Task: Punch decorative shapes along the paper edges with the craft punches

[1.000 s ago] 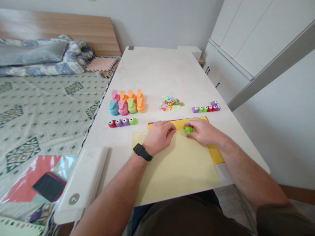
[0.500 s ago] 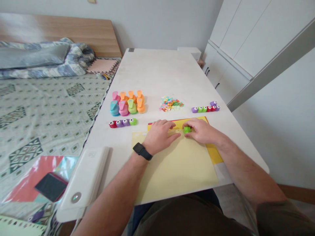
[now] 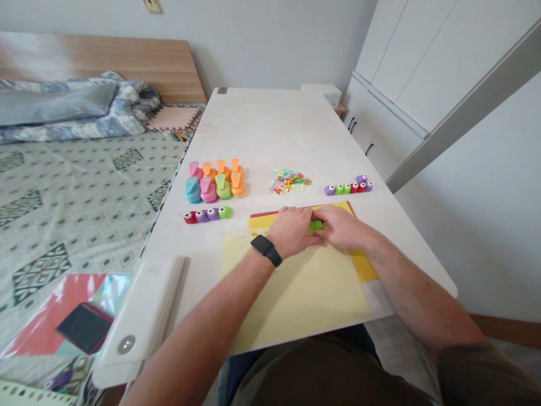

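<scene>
Both hands meet around a small green paper punch at the upper edge of a pale yellow sheet. My right hand is closed on the punch from the right. My left hand, with a black watch on its wrist, closes on the punch from the left, its fingers partly covering it. Small punched holes show along the sheet's top edge, left of the hand. Darker yellow paper lies beneath the pale sheet, with a thin red edge behind it.
Large coloured punches stand at the left, with a row of small punches before them. Paper cutouts lie in a heap, and more small punches sit to the right. A white laminator-like device occupies the near left corner.
My left hand has moved right, from apart to gripping the green punch alongside my right hand. The camera view has shifted slightly.
</scene>
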The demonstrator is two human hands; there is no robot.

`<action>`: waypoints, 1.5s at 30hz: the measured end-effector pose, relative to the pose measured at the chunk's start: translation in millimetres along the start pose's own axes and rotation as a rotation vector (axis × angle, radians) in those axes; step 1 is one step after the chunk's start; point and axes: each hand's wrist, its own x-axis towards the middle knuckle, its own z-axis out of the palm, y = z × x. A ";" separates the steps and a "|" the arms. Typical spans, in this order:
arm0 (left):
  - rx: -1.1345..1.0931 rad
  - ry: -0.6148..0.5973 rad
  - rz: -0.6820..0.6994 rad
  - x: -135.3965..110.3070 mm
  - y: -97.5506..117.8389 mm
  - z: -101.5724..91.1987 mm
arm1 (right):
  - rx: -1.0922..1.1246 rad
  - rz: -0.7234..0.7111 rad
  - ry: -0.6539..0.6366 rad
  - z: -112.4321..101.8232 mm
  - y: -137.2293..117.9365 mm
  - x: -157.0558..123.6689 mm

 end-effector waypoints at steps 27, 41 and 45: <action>-0.075 -0.002 -0.047 -16.0 -18.9 -3.5 | -0.082 0.041 0.018 3.1 1.1 -2.2; -0.170 0.066 -0.068 -31.2 -35.0 7.9 | 0.137 0.158 0.173 3.6 2.8 0.4; -0.178 0.074 -0.060 -33.3 -37.0 9.7 | 0.291 0.232 0.248 7.6 10.5 2.0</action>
